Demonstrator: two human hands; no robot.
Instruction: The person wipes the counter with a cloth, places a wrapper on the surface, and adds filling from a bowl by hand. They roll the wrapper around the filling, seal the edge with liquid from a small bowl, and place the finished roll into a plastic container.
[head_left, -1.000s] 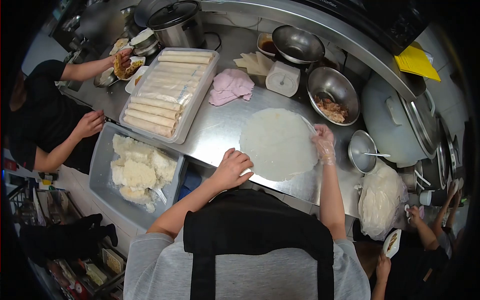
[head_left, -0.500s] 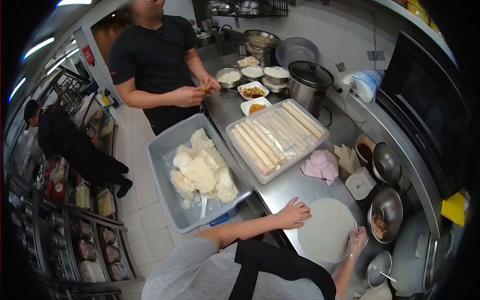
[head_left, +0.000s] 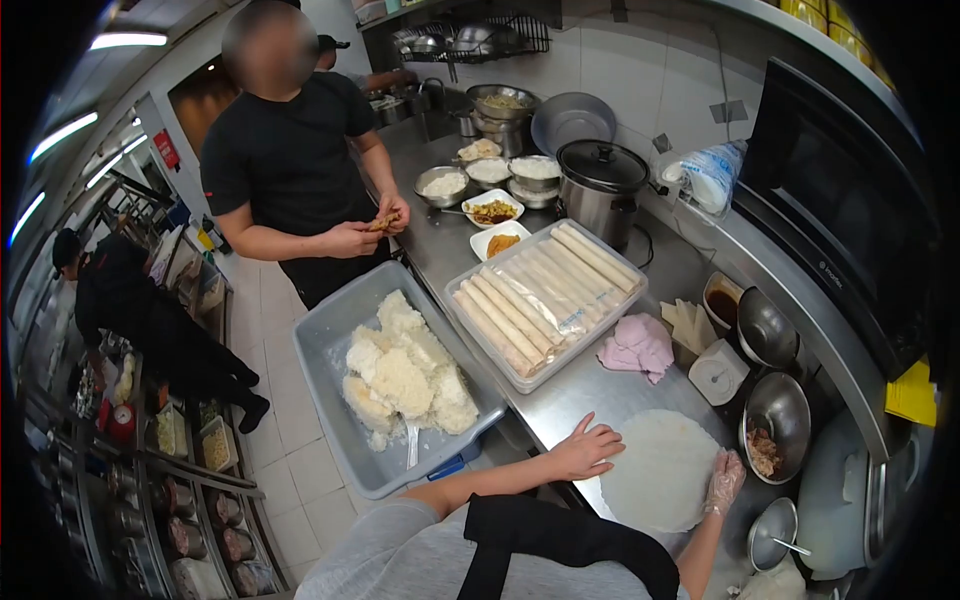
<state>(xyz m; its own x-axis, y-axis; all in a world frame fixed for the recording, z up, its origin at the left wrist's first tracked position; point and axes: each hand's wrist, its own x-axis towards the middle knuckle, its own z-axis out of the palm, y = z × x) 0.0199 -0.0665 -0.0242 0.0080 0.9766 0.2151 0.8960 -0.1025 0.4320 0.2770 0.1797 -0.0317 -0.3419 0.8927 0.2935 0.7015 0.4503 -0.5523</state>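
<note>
A round, pale, thin sheet lies flat on the steel counter in front of me. At its left edge rests my left hand, bare, with the fingers spread and holding nothing. My right hand, in a clear glove, is at the sheet's right edge with its fingers bent together; whether they pinch the edge is too small to tell. Just right of that hand stands a metal bowl with some shredded filling in it. A pink cloth lies beyond the sheet.
A plastic box of long pale rolls stands on the counter. Left of it is a grey tub of white rice-like food. A co-worker stands across, holding food. A scale and a small bowl flank the work spot.
The view has tilted up slightly, showing more of the co-worker and another person behind. Both my hands stay at the edges of the sheet.
</note>
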